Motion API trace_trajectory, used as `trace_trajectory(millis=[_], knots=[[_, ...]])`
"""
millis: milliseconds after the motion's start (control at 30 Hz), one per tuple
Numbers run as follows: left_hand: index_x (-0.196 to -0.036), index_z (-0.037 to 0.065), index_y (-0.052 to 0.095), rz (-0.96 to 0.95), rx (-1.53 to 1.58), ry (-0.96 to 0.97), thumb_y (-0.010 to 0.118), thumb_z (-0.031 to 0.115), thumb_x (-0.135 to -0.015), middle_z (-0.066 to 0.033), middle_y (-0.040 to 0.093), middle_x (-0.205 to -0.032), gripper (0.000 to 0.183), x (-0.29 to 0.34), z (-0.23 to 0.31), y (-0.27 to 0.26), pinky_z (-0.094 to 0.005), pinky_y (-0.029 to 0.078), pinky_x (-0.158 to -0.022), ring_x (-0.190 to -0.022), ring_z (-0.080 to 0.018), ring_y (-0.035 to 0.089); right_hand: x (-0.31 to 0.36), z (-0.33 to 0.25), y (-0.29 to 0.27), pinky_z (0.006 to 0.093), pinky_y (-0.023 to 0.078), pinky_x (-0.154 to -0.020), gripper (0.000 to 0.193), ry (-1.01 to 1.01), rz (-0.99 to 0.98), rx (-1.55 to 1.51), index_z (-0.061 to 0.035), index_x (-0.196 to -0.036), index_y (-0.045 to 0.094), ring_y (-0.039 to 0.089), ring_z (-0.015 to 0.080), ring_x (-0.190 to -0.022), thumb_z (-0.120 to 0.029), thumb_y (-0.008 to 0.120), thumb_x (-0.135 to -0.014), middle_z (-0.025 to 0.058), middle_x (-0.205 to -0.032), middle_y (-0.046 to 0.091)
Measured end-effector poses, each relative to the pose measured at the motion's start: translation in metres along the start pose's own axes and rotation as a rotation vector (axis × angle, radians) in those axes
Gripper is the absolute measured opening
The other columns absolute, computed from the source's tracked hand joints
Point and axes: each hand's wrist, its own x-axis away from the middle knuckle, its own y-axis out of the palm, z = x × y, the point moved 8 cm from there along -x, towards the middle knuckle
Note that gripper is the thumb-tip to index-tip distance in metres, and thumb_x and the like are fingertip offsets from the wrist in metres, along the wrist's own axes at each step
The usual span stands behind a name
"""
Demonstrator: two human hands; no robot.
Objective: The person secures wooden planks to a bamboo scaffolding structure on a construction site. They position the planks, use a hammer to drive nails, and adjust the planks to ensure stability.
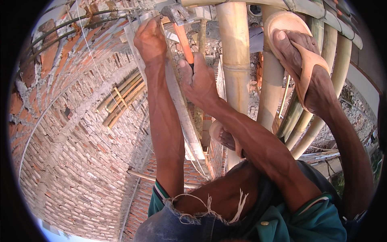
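My right hand (198, 80) is wrapped round the grip of a claw hammer (184, 40). The hammer has an orange shaft and a worn grey metal head, tilted up and to the left. Just left of the hammer head is my left hand (151, 42), closed, with its fingertips beside the metal. Whatever its fingers pinch, if anything, is hidden. Beneath both hands runs a long pale wooden board (183, 113), which slants down toward my knees.
Thick bamboo poles (236, 56) stand at the right under a crosswise bamboo pole (298, 6). My sandalled foot (298, 52) rests on them. A rough brick wall (80, 149) fills the left, with a thin white string (86, 40) and a bundle of bamboo sticks (123, 98).
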Motion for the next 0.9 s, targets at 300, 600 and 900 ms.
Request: trace_trajectory(millis=[300, 600, 900], knots=[[-0.104, 0.003, 0.076, 0.017, 0.011, 0.009, 0.064, -0.005, -0.083, -0.0177, 0.073, -0.098, 0.026, 0.001, -0.003, 0.001, -0.0407, 0.057, -0.083, -0.091, -0.0368, 0.071, 0.000, -0.001, 0.000, 0.0431, 0.041, -0.052, 0.024, -0.056, 0.027, 0.028, 0.0012, -0.103, 0.047, 0.052, 0.0269, -0.050, -0.021, 0.056, -0.106, 0.0158, -0.061, 0.050], [-0.102, 0.004, 0.077, -0.011, 0.006, -0.041, 0.062, -0.004, -0.084, -0.0165, 0.074, -0.101, 0.024, 0.001, -0.006, 0.002, -0.0387, 0.057, -0.084, -0.092, -0.0336, 0.073, -0.001, 0.003, 0.000, 0.0495, 0.042, -0.056, 0.028, -0.043, 0.015, 0.017, 0.0024, -0.098, 0.046, 0.055, 0.0376, -0.054, -0.023, 0.055, -0.105, 0.0201, -0.060, 0.052], [-0.102, 0.004, 0.077, -0.026, 0.000, -0.093, 0.062, -0.004, -0.086, -0.0153, 0.075, -0.099, 0.024, 0.002, -0.007, 0.003, -0.0393, 0.057, -0.084, -0.090, -0.0342, 0.073, -0.002, 0.001, 0.002, 0.0447, 0.044, -0.056, 0.030, -0.066, 0.051, 0.003, 0.0014, -0.100, 0.049, 0.055, 0.0285, -0.054, -0.027, 0.056, -0.106, 0.0162, -0.064, 0.054]])
